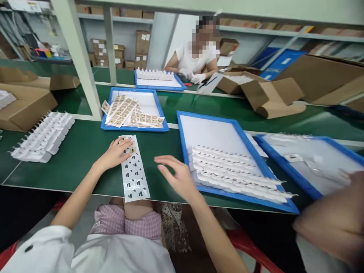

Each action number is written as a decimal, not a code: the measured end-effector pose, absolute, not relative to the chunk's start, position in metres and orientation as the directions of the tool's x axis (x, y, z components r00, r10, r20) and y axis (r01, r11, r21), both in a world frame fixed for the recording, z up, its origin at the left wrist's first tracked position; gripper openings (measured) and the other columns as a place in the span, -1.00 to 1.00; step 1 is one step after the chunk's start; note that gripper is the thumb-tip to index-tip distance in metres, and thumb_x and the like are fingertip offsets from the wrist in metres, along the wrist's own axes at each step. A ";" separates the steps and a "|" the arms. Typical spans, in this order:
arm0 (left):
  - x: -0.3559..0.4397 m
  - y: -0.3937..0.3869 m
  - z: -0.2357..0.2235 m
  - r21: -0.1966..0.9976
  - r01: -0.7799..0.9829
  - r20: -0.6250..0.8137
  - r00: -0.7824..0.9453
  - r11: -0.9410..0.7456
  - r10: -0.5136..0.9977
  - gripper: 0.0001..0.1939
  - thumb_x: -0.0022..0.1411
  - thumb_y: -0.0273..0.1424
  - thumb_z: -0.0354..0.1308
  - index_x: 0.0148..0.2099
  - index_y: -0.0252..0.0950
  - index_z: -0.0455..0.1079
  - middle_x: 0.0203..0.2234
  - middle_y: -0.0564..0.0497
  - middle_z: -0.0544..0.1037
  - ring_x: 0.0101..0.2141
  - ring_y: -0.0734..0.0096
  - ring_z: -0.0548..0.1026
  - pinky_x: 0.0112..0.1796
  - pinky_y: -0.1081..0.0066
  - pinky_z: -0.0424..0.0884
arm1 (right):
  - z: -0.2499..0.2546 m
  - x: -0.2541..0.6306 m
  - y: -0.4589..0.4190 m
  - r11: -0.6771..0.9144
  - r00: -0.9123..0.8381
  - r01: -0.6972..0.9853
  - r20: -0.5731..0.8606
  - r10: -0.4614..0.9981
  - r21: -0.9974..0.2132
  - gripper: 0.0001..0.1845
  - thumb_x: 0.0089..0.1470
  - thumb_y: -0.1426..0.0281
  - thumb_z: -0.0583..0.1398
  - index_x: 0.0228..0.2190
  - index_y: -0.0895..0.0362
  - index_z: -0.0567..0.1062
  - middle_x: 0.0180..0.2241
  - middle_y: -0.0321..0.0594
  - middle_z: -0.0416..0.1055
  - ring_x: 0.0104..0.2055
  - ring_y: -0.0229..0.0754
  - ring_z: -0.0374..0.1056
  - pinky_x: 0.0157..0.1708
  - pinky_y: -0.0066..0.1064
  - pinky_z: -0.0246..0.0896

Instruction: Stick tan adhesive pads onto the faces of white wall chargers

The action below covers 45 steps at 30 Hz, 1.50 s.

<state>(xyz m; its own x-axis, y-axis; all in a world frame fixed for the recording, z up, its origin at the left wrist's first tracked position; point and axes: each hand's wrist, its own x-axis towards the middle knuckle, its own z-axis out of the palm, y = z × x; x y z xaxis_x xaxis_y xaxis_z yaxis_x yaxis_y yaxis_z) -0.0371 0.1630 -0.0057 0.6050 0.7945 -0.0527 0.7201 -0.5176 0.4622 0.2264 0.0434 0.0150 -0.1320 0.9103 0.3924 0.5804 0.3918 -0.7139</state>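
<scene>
My left hand [115, 152] rests with its fingers stretched over the upper end of a white sticker sheet [135, 174]. Dark printed marks run down this sheet, and a few tan labels show under the fingertips. The sheet's lower end reaches the front edge of the green table. To the right of it, my right hand [175, 175] hovers with thumb and fingers apart, holding nothing. Just beyond that hand stands a blue-rimmed tray [212, 125] with several rows of white plastic parts [227, 168].
Behind the sheet, another blue tray [155, 102] holds tan label sheets [122, 110]. White parts [44, 138] stand in rows at left, near a cardboard box [27, 104]. A gloved co-worker [196, 57] sits opposite. Another person's blurred arm [330, 216] reaches over the right tray [335, 146].
</scene>
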 end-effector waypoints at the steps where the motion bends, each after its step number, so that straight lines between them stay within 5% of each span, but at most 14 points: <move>1: -0.036 0.173 -0.007 0.463 0.715 -0.061 0.615 -0.523 0.786 -0.38 0.44 -0.13 -0.02 0.46 -0.16 0.11 0.48 -0.09 0.05 0.46 -0.21 -0.10 0.35 -0.32 -0.07 | 0.011 0.212 0.064 0.391 -0.207 0.573 0.335 0.919 -0.720 -0.75 0.30 0.33 0.15 -0.11 0.05 0.62 -0.05 -0.10 0.59 0.00 -0.06 0.52 0.03 -0.15 0.42; 7: -0.034 0.195 -0.027 0.441 0.693 -0.052 0.654 -0.571 0.754 -0.47 0.45 -0.18 0.03 0.40 -0.11 0.23 0.41 -0.09 0.25 0.43 -0.14 0.05 0.30 -0.50 -0.25 | -0.029 0.179 0.159 0.365 -0.278 0.666 0.238 0.931 -0.651 -0.70 0.17 0.50 0.21 -0.07 0.17 0.61 -0.01 0.04 0.54 0.09 0.08 0.44 0.15 0.01 0.32; 14: -0.033 0.192 -0.037 0.405 0.698 -0.008 0.649 -0.591 0.761 -0.55 0.46 -0.23 0.04 0.34 -0.12 0.30 0.31 -0.11 0.40 0.37 -0.04 0.17 0.30 -0.50 -0.24 | -0.054 0.182 0.167 0.388 -0.289 0.713 0.259 0.922 -0.584 -0.80 0.22 0.45 0.18 -0.17 0.12 0.60 -0.15 -0.06 0.55 -0.11 -0.01 0.49 -0.04 -0.16 0.42; 33: -0.041 0.191 -0.040 0.427 0.680 -0.111 0.694 -0.596 0.711 -0.27 0.35 0.07 0.08 0.45 -0.08 0.12 0.46 -0.03 0.11 0.47 0.02 -0.03 0.35 -0.34 -0.41 | -0.050 0.183 0.151 0.545 -0.419 0.771 0.381 0.824 -0.330 -0.64 0.36 0.31 0.02 -0.45 0.09 0.44 -0.36 0.00 0.45 -0.25 0.05 0.37 -0.23 -0.13 0.34; 41: -0.041 0.189 -0.039 0.478 0.663 -0.103 0.694 -0.576 0.713 -0.28 0.35 0.04 0.09 0.44 -0.10 0.15 0.47 -0.05 0.08 0.49 0.02 -0.08 0.34 -0.33 -0.46 | -0.035 0.184 0.145 0.474 -0.341 0.747 0.345 0.875 -0.465 -0.61 0.30 0.19 0.04 -0.49 0.06 0.44 -0.41 -0.04 0.49 -0.32 0.02 0.42 -0.31 -0.17 0.33; 45: -0.043 0.189 -0.034 0.517 0.647 -0.039 0.673 -0.561 0.739 -0.26 0.26 0.01 0.24 0.39 -0.14 0.24 0.43 -0.11 0.18 0.46 -0.09 0.02 0.34 -0.38 -0.33 | -0.023 0.185 0.147 0.371 -0.221 0.711 0.311 0.924 -0.597 -0.60 0.22 0.10 0.10 -0.51 0.08 0.48 -0.43 -0.07 0.54 -0.41 -0.04 0.43 -0.33 -0.19 0.33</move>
